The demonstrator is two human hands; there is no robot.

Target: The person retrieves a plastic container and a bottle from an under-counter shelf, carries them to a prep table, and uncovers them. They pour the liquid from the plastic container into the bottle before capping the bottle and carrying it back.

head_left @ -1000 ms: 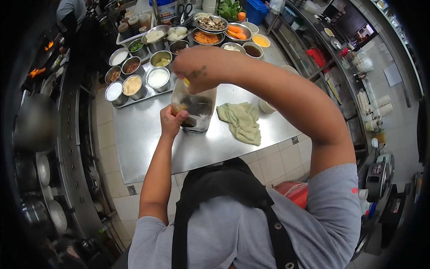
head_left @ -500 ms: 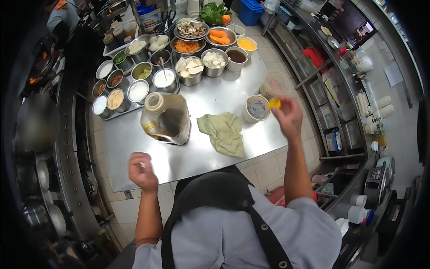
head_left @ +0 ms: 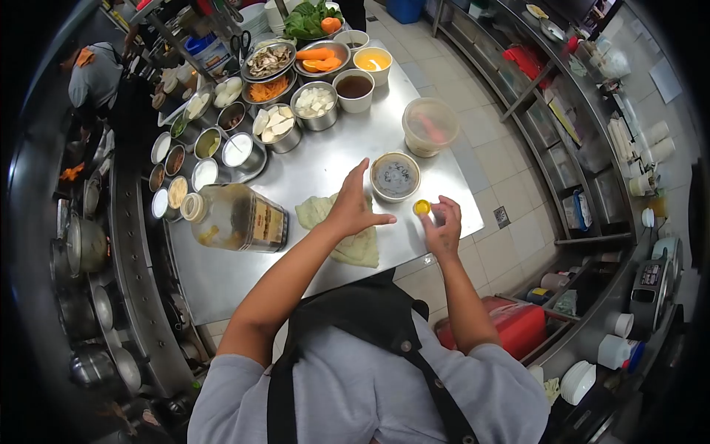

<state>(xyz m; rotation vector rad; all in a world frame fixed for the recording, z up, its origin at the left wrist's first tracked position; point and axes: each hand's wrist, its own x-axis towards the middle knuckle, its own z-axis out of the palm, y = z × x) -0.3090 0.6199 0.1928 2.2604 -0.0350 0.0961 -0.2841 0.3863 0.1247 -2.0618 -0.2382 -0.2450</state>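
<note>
A small round yellow cap (head_left: 421,207) is pinched between the thumb and fingers of my right hand (head_left: 444,231), just above the table's front right part. My left hand (head_left: 350,208) is open, thumb and fingers spread, over a crumpled pale green cloth (head_left: 360,249). Between and beyond my hands stands a round tub (head_left: 396,177) with dark writing on its lid; my left fingertips are close to its left side, but I cannot tell whether they touch. An uncapped, large clear bottle (head_left: 235,218) with a label stands to the left of the cloth.
Across the steel table (head_left: 318,163) are bowls of mushrooms (head_left: 269,61), carrots (head_left: 320,61) and white chunks (head_left: 315,101), plus a cup of brown liquid (head_left: 354,87). A translucent container (head_left: 430,126) stands behind the tub. Another person (head_left: 96,78) is at the far left.
My left hand has moved right and forward, from the table's front left edge to beside the tub, and has opened. My right hand, still pinching the yellow cap, has come lower and nearer.
</note>
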